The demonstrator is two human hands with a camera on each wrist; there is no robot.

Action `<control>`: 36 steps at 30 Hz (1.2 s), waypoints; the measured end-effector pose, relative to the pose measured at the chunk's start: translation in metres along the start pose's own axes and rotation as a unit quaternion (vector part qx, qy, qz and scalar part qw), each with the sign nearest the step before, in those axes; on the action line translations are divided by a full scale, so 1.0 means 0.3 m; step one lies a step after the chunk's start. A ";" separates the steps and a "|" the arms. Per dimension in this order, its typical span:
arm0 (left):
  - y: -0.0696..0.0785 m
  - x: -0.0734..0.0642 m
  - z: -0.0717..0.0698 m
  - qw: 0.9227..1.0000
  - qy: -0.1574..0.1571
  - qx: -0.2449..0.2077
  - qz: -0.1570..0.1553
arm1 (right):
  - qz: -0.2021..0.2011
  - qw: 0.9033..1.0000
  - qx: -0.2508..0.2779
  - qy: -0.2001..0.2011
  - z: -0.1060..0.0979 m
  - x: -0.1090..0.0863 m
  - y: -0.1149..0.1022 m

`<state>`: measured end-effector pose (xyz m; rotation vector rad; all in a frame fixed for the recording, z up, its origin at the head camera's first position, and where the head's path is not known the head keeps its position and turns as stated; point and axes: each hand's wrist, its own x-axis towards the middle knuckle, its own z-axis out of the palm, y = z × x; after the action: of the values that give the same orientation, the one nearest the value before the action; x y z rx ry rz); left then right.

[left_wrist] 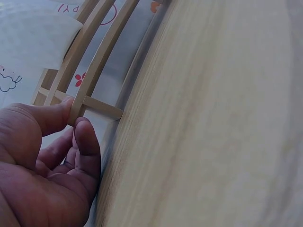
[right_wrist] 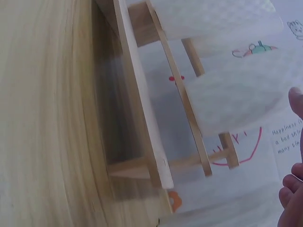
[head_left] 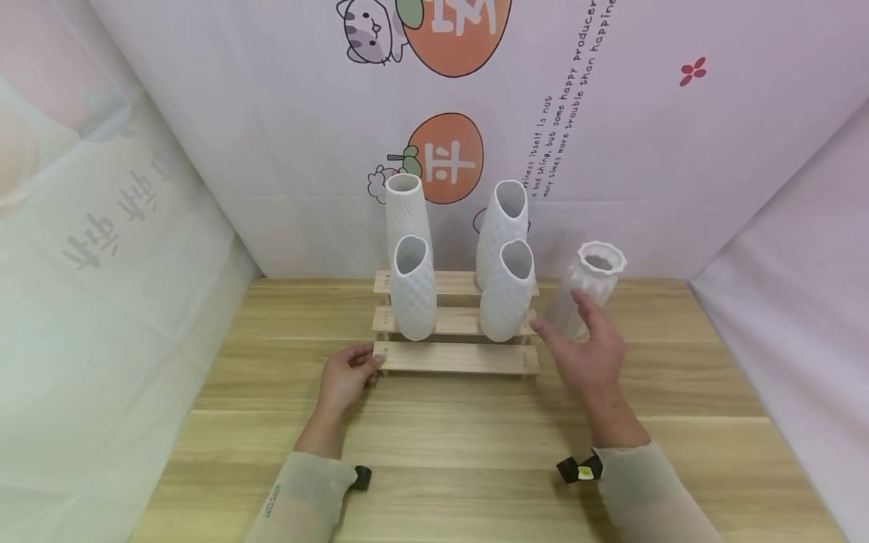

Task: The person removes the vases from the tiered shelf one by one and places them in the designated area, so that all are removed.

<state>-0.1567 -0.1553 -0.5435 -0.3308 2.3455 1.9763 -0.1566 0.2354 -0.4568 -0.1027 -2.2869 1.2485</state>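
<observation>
A three-step wooden rack (head_left: 456, 357) stands on the table. My left hand (head_left: 348, 379) pinches the left end of its lowest board; in the left wrist view, thumb and index finger (left_wrist: 88, 137) close on that board's end. On the middle step are two white textured vases, one at left (head_left: 415, 302) and one at right (head_left: 505, 302). Behind them, on the top step, stand a taller vase (head_left: 406, 215) and another textured vase (head_left: 501, 237). Right of the rack is a white vase with a scalloped rim (head_left: 589, 290). My right hand (head_left: 594, 358) is in front of it, thumb and fingers spread, holding nothing.
The wooden table (head_left: 462, 452) runs up to a printed cloth backdrop (head_left: 305, 151). White cloth sides rise at left (head_left: 102, 302) and right (head_left: 801, 339).
</observation>
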 end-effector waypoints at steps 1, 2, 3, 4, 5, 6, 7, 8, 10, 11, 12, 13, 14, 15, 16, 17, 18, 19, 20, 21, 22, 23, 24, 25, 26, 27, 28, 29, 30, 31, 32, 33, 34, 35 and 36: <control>-0.001 0.000 0.000 1.000 -0.001 -0.001 0.002 | 0.000 1.000 0.001 -0.008 0.004 -0.002 -0.008; -0.002 0.001 0.000 1.000 -0.002 -0.002 0.003 | 0.002 1.000 0.002 -0.016 0.008 -0.003 -0.015; -0.002 0.001 0.001 1.000 -0.002 -0.002 0.004 | 0.001 1.000 0.004 -0.022 0.013 -0.004 -0.019; -0.002 0.001 0.001 1.000 -0.003 -0.002 0.005 | -0.001 1.000 0.007 -0.028 0.019 -0.004 -0.023; -0.003 0.002 0.001 1.000 -0.003 -0.002 0.006 | 0.001 0.999 0.010 -0.033 0.023 -0.004 -0.027; -0.002 0.001 0.001 1.000 -0.004 0.000 0.007 | 0.002 0.999 0.013 -0.035 0.027 -0.005 -0.030; -0.002 0.001 0.001 1.000 -0.004 0.002 0.008 | 0.000 0.999 0.016 -0.037 0.032 -0.005 -0.032; -0.002 0.000 0.000 1.000 -0.004 0.004 0.008 | 0.002 0.999 0.021 -0.040 0.036 -0.006 -0.035; 0.000 -0.001 0.001 1.000 -0.004 0.008 0.009 | 0.005 0.999 0.026 -0.046 0.045 -0.008 -0.038; 0.000 0.000 0.001 1.000 -0.004 0.009 0.009 | 0.006 0.998 0.030 -0.049 0.050 -0.009 -0.042; 0.001 0.000 0.001 1.000 -0.003 0.009 0.008 | 0.004 0.998 0.032 -0.050 0.056 -0.010 -0.043; 0.002 0.000 0.001 1.000 -0.003 0.009 0.008 | 0.002 0.998 0.035 -0.050 0.062 -0.011 -0.045; 0.003 0.000 0.001 1.000 -0.003 0.009 0.008 | -0.003 0.998 0.036 -0.049 0.069 -0.011 -0.046; 0.003 0.000 0.001 1.000 -0.003 0.007 0.007 | -0.008 0.998 0.036 -0.048 0.076 -0.012 -0.047; 0.003 0.000 0.001 1.000 -0.002 0.007 0.007 | -0.017 0.998 0.036 -0.046 0.084 -0.012 -0.048; 0.003 0.000 0.001 1.000 -0.002 0.006 0.005 | -0.028 0.998 0.040 -0.044 0.091 -0.011 -0.050; 0.003 0.000 0.000 1.000 -0.002 0.005 0.005 | -0.040 0.997 0.043 -0.042 0.099 -0.010 -0.051; 0.002 0.000 0.000 1.000 -0.002 0.004 0.004 | -0.052 0.997 0.045 -0.042 0.107 -0.008 -0.053; 0.000 0.001 0.000 1.000 -0.002 0.004 0.004 | -0.063 0.996 0.048 -0.043 0.113 -0.007 -0.056; -0.001 0.002 0.000 1.000 -0.002 0.003 0.003 | -0.070 0.995 0.052 -0.044 0.119 -0.006 -0.060; -0.001 0.002 -0.001 1.000 -0.003 0.002 0.003 | -0.075 0.995 0.054 -0.046 0.124 -0.004 -0.065; -0.003 0.003 -0.002 1.000 -0.004 0.000 0.002 | -0.079 0.994 0.057 -0.049 0.129 -0.002 -0.069; -0.004 0.004 -0.002 1.000 -0.004 -0.001 0.001 | -0.080 0.994 0.057 -0.050 0.134 -0.002 -0.073; -0.005 0.004 -0.003 1.000 -0.005 -0.003 0.000 | -0.078 0.994 0.056 -0.051 0.138 -0.002 -0.077; -0.006 0.005 -0.003 1.000 -0.005 -0.005 0.000 | -0.076 0.994 0.058 -0.051 0.141 -0.003 -0.080; -0.007 0.005 -0.003 1.000 -0.006 -0.006 -0.001 | -0.073 0.994 0.057 -0.051 0.145 -0.004 -0.082; -0.007 0.004 -0.004 1.000 -0.006 -0.007 -0.003 | -0.072 0.994 0.057 -0.052 0.149 -0.005 -0.084; -0.007 0.004 -0.004 1.000 -0.006 -0.008 -0.003 | -0.071 0.994 0.058 -0.051 0.152 -0.006 -0.085; -0.007 0.004 -0.003 1.000 -0.005 -0.008 -0.004 | -0.069 0.995 0.058 -0.052 0.156 -0.007 -0.086; -0.006 0.003 -0.003 1.000 -0.004 -0.009 -0.005 | -0.068 0.995 0.058 -0.051 0.159 -0.008 -0.086; -0.006 0.003 -0.003 1.000 -0.004 -0.008 -0.005 | -0.068 0.995 0.057 -0.050 0.161 -0.009 -0.086; -0.005 0.002 -0.002 1.000 -0.003 -0.007 -0.006 | -0.069 0.995 0.058 -0.050 0.163 -0.010 -0.087; -0.003 0.001 -0.002 1.000 -0.002 -0.007 -0.006 | -0.069 0.995 0.058 -0.048 0.166 -0.011 -0.088; -0.002 0.000 -0.001 1.000 -0.001 -0.007 -0.006 | -0.068 0.995 0.058 -0.047 0.167 -0.012 -0.089; 0.000 0.000 0.000 1.000 0.000 -0.006 -0.006 | -0.069 0.995 0.057 -0.045 0.168 -0.012 -0.089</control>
<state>-0.1566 -0.1553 -0.5434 -0.3439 2.3269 1.9871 -0.1730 0.1805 -0.4588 0.1519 -2.2497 1.3322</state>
